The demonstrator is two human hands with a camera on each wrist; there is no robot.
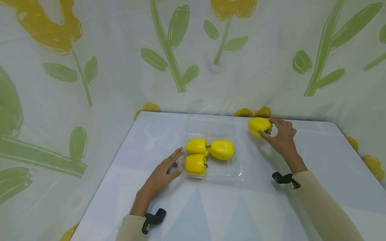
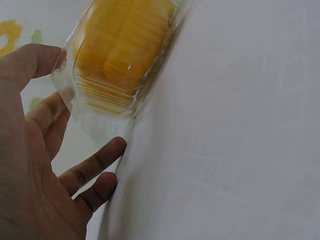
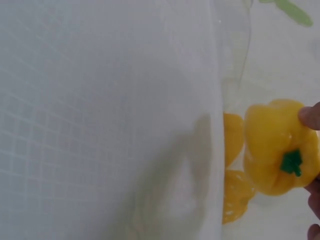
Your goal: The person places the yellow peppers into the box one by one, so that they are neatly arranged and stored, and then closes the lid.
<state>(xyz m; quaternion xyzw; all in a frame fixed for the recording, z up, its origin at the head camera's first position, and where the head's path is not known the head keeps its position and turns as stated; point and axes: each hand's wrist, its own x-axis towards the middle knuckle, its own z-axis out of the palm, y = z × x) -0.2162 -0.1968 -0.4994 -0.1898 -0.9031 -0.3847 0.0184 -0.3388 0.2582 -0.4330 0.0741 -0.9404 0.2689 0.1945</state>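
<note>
In the head view, my right hand (image 1: 281, 137) holds a yellow bell pepper (image 1: 258, 126) between thumb and fingers, above the table to the right of a clear plastic box (image 1: 221, 172). The right wrist view shows this pepper's green stem (image 3: 291, 162) facing the camera; much of that hand is cut off. The box has its lid (image 1: 211, 125) folded back. Inside lie three yellow bell peppers: one upper left (image 1: 196, 146), one lower left (image 1: 195, 164), one to the right (image 1: 222, 150). At the box's left rim is my left hand (image 1: 161, 174), fingers extended, thumb touching the plastic.
The white table (image 1: 211, 214) has faint printed shapes. Behind it hangs a pale cloth (image 1: 120, 67) with green leaves and yellow flowers, reaching down past the table's edges. Dark camera mounts sit on the left wrist (image 1: 153, 219) and right wrist (image 1: 284, 179).
</note>
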